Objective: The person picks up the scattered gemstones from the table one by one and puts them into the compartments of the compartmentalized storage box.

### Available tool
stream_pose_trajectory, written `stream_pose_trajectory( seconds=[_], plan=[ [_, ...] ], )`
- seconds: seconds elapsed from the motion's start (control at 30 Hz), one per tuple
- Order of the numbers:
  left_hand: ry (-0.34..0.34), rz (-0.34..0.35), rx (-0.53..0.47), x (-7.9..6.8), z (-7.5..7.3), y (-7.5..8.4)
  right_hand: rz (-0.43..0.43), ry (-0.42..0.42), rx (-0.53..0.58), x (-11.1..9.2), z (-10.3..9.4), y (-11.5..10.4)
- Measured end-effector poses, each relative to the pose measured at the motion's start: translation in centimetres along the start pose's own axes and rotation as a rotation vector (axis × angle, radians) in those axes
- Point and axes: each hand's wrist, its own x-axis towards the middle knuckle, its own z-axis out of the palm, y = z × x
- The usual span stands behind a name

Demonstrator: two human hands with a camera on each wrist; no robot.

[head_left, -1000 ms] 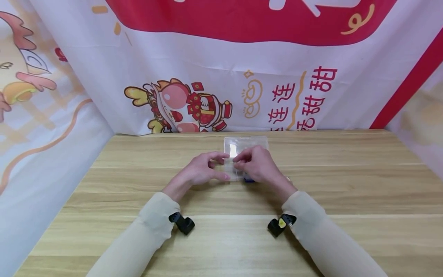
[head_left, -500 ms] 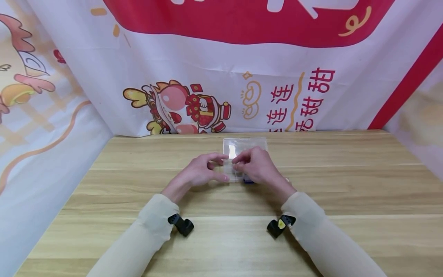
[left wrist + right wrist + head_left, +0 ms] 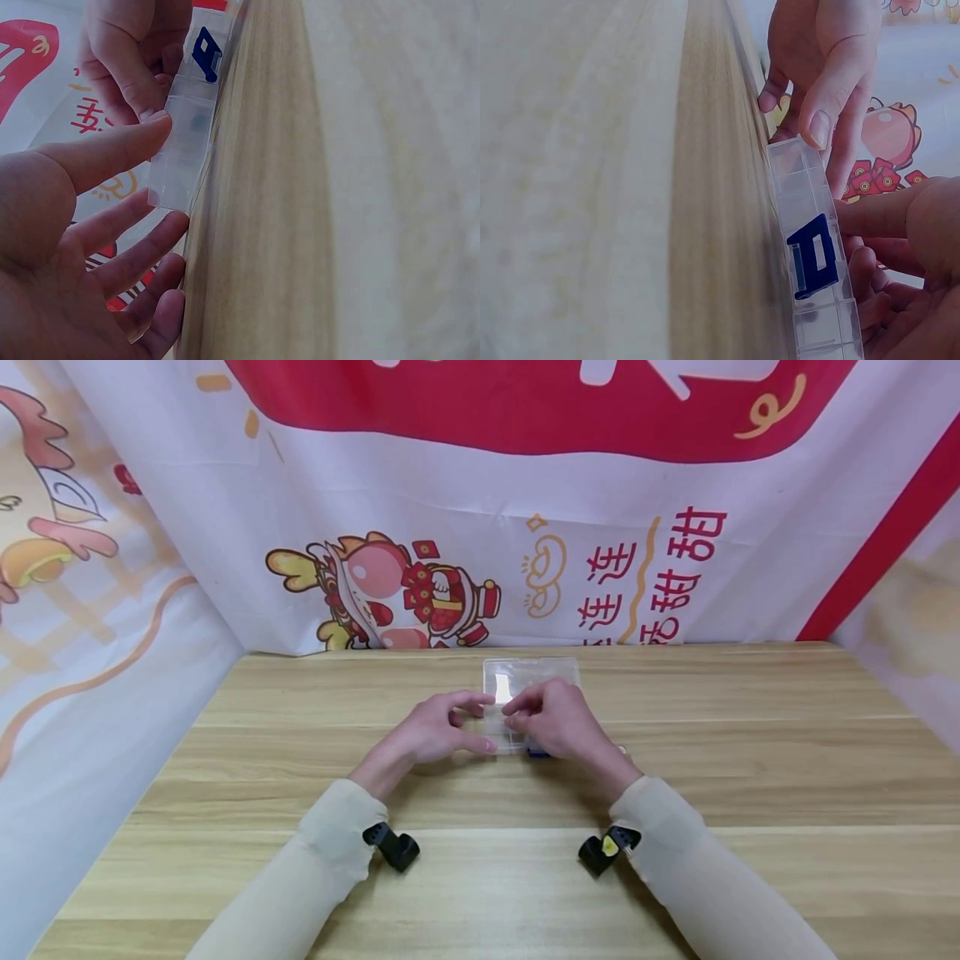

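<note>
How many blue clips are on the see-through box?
1 in view: the blue clip on the near side of the clear box, by the right hand. Others may be hidden.

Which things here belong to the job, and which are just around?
Job:
clear plastic box
its blue latch
left hand, at the box's end
right hand, over the box

Just around:
wooden table
printed cloth
wrist cameras
pale speck, too small to identify

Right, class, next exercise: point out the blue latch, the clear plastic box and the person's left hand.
Blue latch [image 3: 819,278]: right wrist view, solid part below its opening.
Clear plastic box [image 3: 802,187]: right wrist view, side wall.
Left hand [image 3: 61,262]: left wrist view, palm.
</note>
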Motion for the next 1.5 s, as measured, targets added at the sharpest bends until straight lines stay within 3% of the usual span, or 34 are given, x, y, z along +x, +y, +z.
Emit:
stream_pose_trajectory(
  seconds=[0.33, 0.7, 1.1, 1.3, 1.5],
  plan=[
    [0.001, 0.001, 0.000, 0.0, 0.0, 0.1, -0.035, 0.004, -0.078, -0.4, -0.2, -0.3],
    [0.000, 0.001, 0.001, 0.0, 0.0, 0.0, -0.089, -0.018, -0.038, -1.0, -1.6, 0.3],
    [0.016, -0.007, -0.019, -0.1, 0.2, 0.1, -0.067, -0.009, -0.024, -1.8, -6.1, 3.7],
    [0.019, -0.001, -0.019, 0.0, 0.2, 0.0, -0.097, -0.072, -0.048, -2.0, -9.0, 6.1],
    [0.018, -0.003, -0.023, 0.0, 0.2, 0.0, -0.075, -0.167, -0.063, -2.0, -10.5, 8.0]
  ],
)
